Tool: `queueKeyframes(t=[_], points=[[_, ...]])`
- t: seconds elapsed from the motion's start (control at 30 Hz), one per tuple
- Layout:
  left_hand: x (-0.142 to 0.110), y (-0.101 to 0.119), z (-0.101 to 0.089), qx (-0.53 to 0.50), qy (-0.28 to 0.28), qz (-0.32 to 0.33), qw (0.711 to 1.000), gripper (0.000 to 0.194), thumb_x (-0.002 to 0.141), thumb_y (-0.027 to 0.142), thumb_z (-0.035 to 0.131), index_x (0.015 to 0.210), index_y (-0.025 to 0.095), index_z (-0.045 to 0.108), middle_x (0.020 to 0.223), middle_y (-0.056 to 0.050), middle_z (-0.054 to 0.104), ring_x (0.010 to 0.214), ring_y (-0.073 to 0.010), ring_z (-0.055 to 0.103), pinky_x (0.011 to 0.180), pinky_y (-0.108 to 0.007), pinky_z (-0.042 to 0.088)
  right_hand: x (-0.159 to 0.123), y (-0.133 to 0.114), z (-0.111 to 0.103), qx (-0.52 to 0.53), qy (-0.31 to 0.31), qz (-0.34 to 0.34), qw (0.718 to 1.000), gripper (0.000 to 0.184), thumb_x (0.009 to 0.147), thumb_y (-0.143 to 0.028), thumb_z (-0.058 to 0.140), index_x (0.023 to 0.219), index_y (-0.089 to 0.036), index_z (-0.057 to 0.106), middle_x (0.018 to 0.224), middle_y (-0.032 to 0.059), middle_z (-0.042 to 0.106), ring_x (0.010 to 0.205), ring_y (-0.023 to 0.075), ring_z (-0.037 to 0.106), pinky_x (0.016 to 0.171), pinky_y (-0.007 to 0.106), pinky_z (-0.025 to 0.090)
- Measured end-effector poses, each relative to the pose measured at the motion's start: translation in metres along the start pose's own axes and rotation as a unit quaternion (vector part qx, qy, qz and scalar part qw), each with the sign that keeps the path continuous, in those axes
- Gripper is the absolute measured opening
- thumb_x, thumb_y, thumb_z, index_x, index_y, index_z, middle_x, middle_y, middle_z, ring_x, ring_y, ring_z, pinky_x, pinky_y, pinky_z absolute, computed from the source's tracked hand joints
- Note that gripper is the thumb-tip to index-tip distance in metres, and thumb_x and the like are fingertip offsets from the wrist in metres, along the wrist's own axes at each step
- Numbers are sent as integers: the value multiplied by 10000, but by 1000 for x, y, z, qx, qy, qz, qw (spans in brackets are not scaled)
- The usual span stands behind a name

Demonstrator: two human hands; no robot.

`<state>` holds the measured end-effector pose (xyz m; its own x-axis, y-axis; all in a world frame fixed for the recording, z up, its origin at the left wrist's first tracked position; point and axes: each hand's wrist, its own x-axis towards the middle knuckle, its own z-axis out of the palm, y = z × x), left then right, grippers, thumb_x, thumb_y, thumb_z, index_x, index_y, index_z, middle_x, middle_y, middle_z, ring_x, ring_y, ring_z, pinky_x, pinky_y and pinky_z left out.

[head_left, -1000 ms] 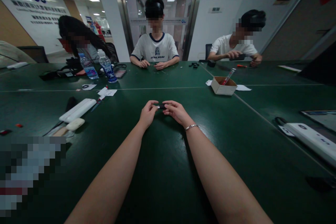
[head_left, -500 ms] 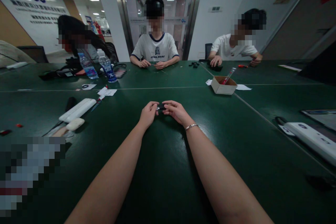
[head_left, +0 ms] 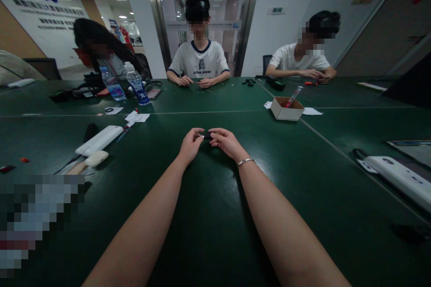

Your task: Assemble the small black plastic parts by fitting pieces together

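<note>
A small black object (head_left: 206, 136), short and narrow with a bright bit at its left end, is held between my two hands just above the green table (head_left: 208, 215). My left hand (head_left: 191, 144) pinches its left end between thumb and fingers. On the opposite end, the fingers of my right hand (head_left: 225, 141) are closed, with a silver bracelet (head_left: 246, 162) at that wrist. Fingertips cover both ends, so its exact kind cannot be made out.
Right of my hands stands a small open cardboard box (head_left: 286, 110) with a red-and-clear tube in it. White power strips (head_left: 99, 141) lie at left and right. Two bottles (head_left: 137, 84) stand at the back left. Three people sit across the table, the right one handling a red item.
The small black object has turned slightly between my fingers, showing less of its shiny end. Across the table, the right person's hand has left a black item and joined the other hand.
</note>
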<state>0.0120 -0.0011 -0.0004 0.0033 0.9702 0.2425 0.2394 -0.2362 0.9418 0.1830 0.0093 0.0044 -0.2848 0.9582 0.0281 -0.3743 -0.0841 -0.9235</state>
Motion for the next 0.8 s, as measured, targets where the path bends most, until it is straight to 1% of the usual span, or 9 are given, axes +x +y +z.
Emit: queueKeyframes(t=[0.13, 0.23, 0.37, 0.5, 0.63, 0.73, 0.8], points=[[0, -1, 0, -13, -10, -16, 1000, 269, 883, 327, 479, 1053, 199, 644, 686, 6, 569, 605, -126, 511, 567, -241, 391, 0, 0, 0, -1, 1, -1, 1000, 359, 607, -278, 874, 911, -162, 721, 648, 10, 678, 579, 96, 635, 549, 187, 515], [0, -1, 0, -2, -5, -7, 1000, 255, 838, 267, 538, 1065, 201, 636, 743, 6, 590, 628, -119, 517, 576, -234, 389, 1, 1, 0, 2, 2, -2, 1000, 375, 596, -282, 880, 911, -159, 718, 644, 9, 671, 577, 97, 631, 538, 187, 505], [0, 0, 0, -15, -15, -16, 1000, 262, 890, 308, 466, 1056, 191, 632, 676, 10, 566, 602, -124, 508, 574, -240, 390, 2, 3, -2, -3, -2, -3, 1000, 357, 620, -276, 869, 920, -158, 715, 672, 15, 671, 593, 105, 633, 550, 208, 513], [0, -1, 0, -5, -4, -10, 1000, 257, 843, 263, 535, 1071, 199, 635, 771, -3, 600, 646, -120, 525, 582, -233, 394, 2, 2, -2, -5, -3, -4, 1000, 356, 629, -273, 865, 930, -159, 713, 674, 13, 666, 596, 104, 632, 553, 207, 514], [1, -2, 0, -10, -15, -17, 1000, 274, 899, 320, 456, 1054, 184, 637, 667, 8, 559, 600, -123, 506, 563, -236, 382, 1, 2, -2, -8, -3, 0, 1000, 361, 624, -268, 866, 932, -155, 715, 682, 20, 673, 602, 103, 635, 566, 207, 517], [1, -2, 0, 1, -6, -10, 1000, 261, 845, 266, 531, 1073, 195, 635, 749, 1, 596, 645, -121, 529, 577, -231, 392, 1, 2, -2, -6, -3, -5, 1000, 356, 632, -268, 862, 935, -153, 715, 680, 20, 671, 602, 103, 632, 567, 209, 514], [1, -2, 0, -7, -6, -15, 1000, 259, 862, 287, 508, 1066, 193, 637, 747, -1, 603, 631, -120, 528, 577, -235, 398, 2, 2, -2, -3, -6, -5, 1000, 359, 628, -270, 864, 933, -153, 716, 676, 18, 670, 600, 102, 631, 568, 209, 515]])
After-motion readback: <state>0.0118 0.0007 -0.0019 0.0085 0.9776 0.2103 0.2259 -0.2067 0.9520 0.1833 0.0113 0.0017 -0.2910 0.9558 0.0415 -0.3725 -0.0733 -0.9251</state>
